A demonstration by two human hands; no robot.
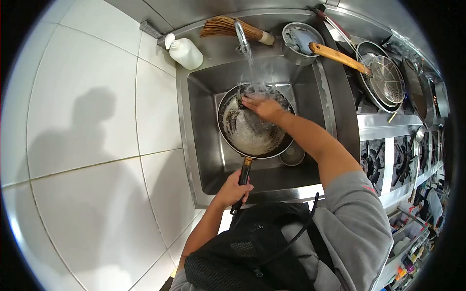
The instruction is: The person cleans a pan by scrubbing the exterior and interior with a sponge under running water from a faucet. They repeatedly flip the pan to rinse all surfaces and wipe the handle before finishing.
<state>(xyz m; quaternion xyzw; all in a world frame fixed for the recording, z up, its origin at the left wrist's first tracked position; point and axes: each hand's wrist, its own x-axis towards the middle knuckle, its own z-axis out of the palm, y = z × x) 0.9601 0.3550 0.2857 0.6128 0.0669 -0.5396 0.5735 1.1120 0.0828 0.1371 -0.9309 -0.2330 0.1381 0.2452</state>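
Note:
A frying pan (252, 138) with a dark rim and whitish, foamy residue sits tilted in the steel sink, under running water. My left hand (234, 189) is wrapped around its black handle (245, 172) near the sink's front edge. Inside the pan, my right hand (264, 107) presses a dark scouring pad (241, 97) against the far left of the inner surface; the fingers partly cover the pad. Water from the faucet (242, 36) falls and splashes just beyond that hand.
Around the sink (198, 140) stand a white pump bottle (186, 54), a bundled-stick brush (238, 30) and a metal pot (298, 57) with a wooden-handled utensil (340, 56) across it. A round metal dish (293, 156) lies partly under the pan. Strainers (387, 80) rest at right.

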